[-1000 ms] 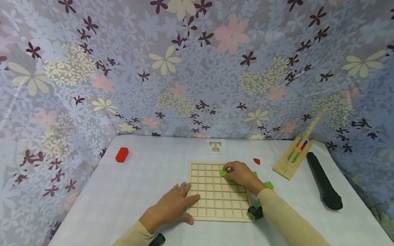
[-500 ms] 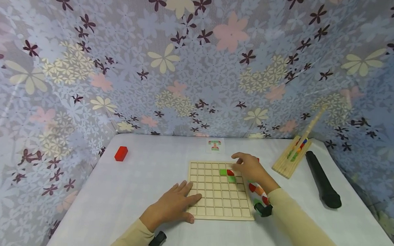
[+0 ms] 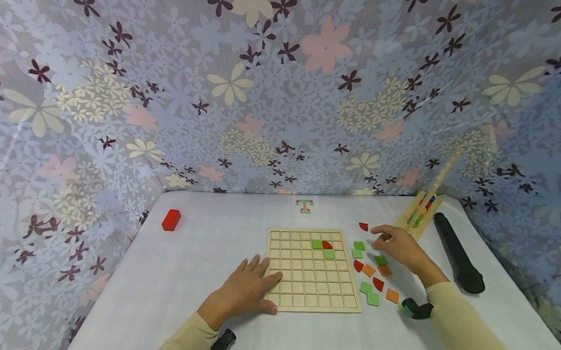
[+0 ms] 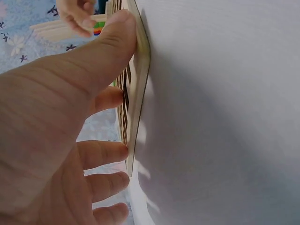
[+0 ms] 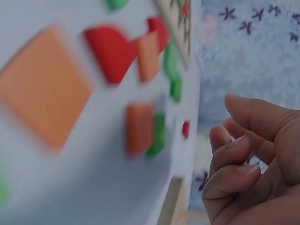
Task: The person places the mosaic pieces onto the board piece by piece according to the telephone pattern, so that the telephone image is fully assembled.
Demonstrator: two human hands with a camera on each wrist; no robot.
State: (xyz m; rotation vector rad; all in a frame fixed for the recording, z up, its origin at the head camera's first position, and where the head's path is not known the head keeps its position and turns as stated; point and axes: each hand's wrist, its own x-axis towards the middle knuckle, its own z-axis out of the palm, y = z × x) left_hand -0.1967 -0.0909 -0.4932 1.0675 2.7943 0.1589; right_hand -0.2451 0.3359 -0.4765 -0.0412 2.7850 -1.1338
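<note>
A wooden grid board [image 3: 304, 279] lies flat on the table. In its upper right cells sit two green square tiles [image 3: 316, 244] and a red quarter-round tile [image 3: 327, 245]. My left hand [image 3: 244, 292] rests on the board's left edge, fingers spread; in the left wrist view its thumb [image 4: 115, 40] and fingertips touch the rim. My right hand [image 3: 400, 246] hovers above the table right of the board, fingers loosely bent and holding nothing. Near it lie loose green tiles [image 3: 359, 245], orange squares [image 3: 385, 271] and red quarter-rounds [image 3: 363, 227]. The right wrist view shows an orange tile [image 5: 47, 89] close up.
A small card [image 3: 304, 207] with a coloured tile pattern lies behind the board. At the far right are a wooden stand with coloured beads [image 3: 423, 216] and a black microphone-like object [image 3: 458, 253]. A red block [image 3: 171, 220] stands at the far left. Floral cloth [image 3: 283, 92] hangs behind.
My right hand has let go of the red quarter-round tile in the board's cell and moved right, off the board to above the loose tiles. My left hand has stayed on the board's edge.
</note>
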